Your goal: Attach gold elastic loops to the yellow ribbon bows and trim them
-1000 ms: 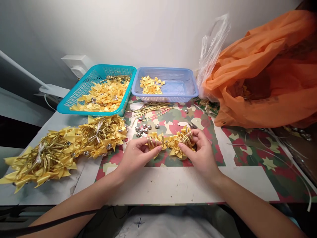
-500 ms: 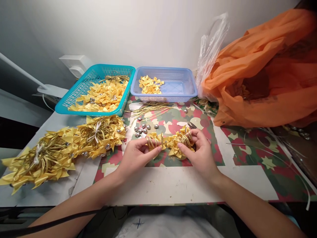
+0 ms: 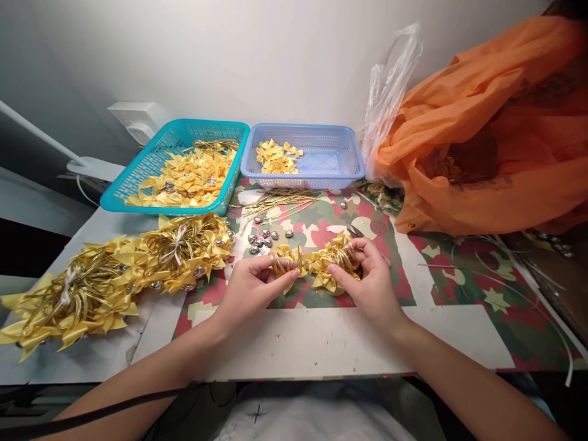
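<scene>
head: left hand (image 3: pixel 250 286) and right hand (image 3: pixel 374 285) pinch yellow bows (image 3: pixel 324 278); orange bag (image 3: pixel 459 135) markings (image 3: pixel 544 89) unreadable.

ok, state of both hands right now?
Left hand: closed, holding gold cord loops.
Right hand: closed, holding a yellow-and-gold ribbon bunch.

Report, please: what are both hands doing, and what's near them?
Left hand, right hand: each gripping gold cord loops. Yellow ribbon pieces bunched around loops. Loose silver bells just beyond left hand.
</scene>
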### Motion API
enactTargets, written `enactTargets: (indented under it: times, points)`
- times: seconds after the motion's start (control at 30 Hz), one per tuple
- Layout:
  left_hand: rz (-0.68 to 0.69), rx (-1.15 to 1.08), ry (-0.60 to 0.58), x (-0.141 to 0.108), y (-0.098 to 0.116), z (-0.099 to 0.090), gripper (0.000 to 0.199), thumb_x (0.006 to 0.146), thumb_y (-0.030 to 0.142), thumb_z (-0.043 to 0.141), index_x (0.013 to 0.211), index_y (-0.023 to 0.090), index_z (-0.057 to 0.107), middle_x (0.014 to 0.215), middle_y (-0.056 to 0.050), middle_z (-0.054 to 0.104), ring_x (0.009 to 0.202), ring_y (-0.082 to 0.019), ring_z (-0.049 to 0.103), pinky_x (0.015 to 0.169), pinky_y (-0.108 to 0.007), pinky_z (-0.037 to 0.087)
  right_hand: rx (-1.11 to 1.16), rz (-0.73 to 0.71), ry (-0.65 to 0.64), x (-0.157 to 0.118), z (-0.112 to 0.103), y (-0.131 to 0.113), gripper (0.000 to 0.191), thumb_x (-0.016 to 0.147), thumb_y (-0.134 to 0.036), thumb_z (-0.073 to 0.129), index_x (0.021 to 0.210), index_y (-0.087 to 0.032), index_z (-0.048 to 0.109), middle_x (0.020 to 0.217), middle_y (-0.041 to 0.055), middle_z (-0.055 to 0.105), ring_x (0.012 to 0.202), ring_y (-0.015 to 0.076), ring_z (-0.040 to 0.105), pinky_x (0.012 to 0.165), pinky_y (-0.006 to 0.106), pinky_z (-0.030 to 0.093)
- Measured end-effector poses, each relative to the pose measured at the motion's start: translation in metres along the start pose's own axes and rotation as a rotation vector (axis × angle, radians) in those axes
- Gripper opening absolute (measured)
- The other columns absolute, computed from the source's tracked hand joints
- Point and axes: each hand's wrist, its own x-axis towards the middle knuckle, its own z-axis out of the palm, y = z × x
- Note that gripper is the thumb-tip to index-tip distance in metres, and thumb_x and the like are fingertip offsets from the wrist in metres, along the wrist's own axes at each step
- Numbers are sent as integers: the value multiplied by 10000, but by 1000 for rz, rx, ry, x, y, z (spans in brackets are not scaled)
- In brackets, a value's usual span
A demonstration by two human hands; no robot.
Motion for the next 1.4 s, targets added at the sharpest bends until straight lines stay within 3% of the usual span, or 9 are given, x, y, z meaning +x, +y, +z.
enactTargets:
  times: [0.13, 0.4, 0.57, 0.77, 1.0, 1.13, 1.27, 1.4]
  points:
    - [-10, 1, -10, 0, -3, 0, 237, 700, 388, 758, 680, 154, 731, 498, 27, 492, 463, -92, 352, 442, -234, 246, -16, 5, 1, 0, 0, -1, 281, 753, -292, 715, 931, -250, 502, 840, -2, 674, 801, 191, 665, 702, 319, 535]
    - [18, 22, 1, -1, 2, 2, 254, 681, 407, 766, 717, 158, 725, 438, 79, 339, 442, -84, 274, 427, -236, 177, 1, 2, -3, 0, 1, 1, 288, 751, -294, 719, 927, -252, 496, 842, -3, 675, 782, 184, 662, 671, 299, 533]
    - [116, 87, 84, 2, 5, 10, 276, 645, 423, 804, 689, 171, 700, 485, 68, 414, 454, -86, 290, 418, -242, 209, 6, -12, -6, 1, 3, 2, 295, 730, -296, 724, 883, -247, 477, 807, -15, 645, 730, 167, 630, 639, 280, 513]
    - [241, 266, 168, 6, 1, 10, 305, 682, 417, 805, 605, 182, 627, 502, 71, 389, 479, -94, 330, 467, -249, 266, 16, -17, -16, 1, 3, 1, 293, 731, -290, 719, 887, -241, 476, 808, -17, 640, 714, 160, 616, 635, 278, 502]
    - [292, 252, 133, 10, 0, 13, 242, 757, 318, 734, 582, 187, 631, 646, 8, 587, 572, -120, 480, 538, -252, 347, 26, -30, -30, 2, 2, 2, 285, 745, -265, 709, 902, -240, 474, 810, -27, 638, 704, 146, 607, 636, 266, 488]
    - [77, 38, 104, 8, 9, 12, 227, 698, 369, 772, 667, 180, 649, 590, 41, 505, 495, -90, 377, 473, -238, 275, 75, -39, -37, 3, 2, 2, 300, 744, -260, 719, 915, -242, 473, 812, -30, 642, 718, 145, 617, 653, 265, 498]
    - [-268, -299, -86, 11, 22, 0, 335, 656, 437, 816, 749, 165, 644, 483, 100, 369, 416, -41, 228, 416, -196, 173, 155, -18, -60, 4, 2, 2, 326, 736, -274, 741, 910, -239, 468, 800, -32, 634, 735, 142, 619, 655, 259, 499]
    - [-456, -495, -261, 15, 29, -11, 370, 637, 420, 849, 800, 154, 650, 432, 149, 233, 398, -17, 108, 386, -161, 106, 221, 6, -59, 4, 2, 3, 355, 732, -291, 756, 933, -244, 467, 824, -22, 648, 762, 148, 630, 677, 270, 517]
